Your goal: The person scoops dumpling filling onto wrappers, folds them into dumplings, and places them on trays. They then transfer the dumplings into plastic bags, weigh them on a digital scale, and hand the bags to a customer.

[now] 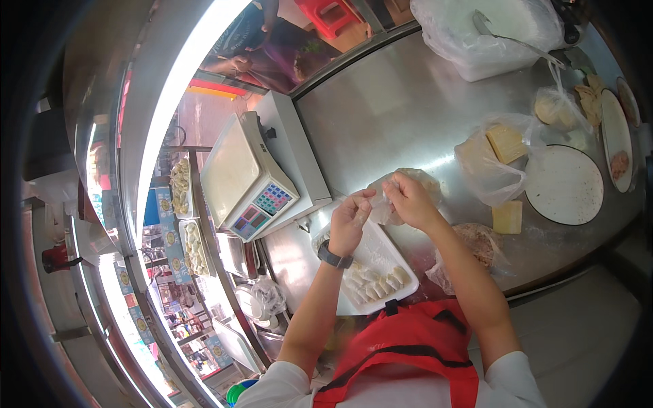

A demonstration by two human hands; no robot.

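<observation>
A clear plastic bag (431, 179) with pale contents rests on the steel counter, beyond a white tray. My right hand (410, 200) pinches the gathered neck of this bag. Close beside it, my left hand (349, 222) has its thumb and fingers at the same twisted plastic and grips it. Rows of folded dumplings (377, 285) lie in the near part of the white tray (395, 244), below my hands; the left wrist and watch cover part of it. What fills the bag is blurred by the plastic.
Right of the hands lie a bag of minced meat (477, 244), yellow wrapper sheets (507, 217), a bag with more sheets (505, 144) and a white plate (563, 184). A digital scale (250, 178) stands left. Behind are a plastic-lined tub (490, 46) and another person (245, 46).
</observation>
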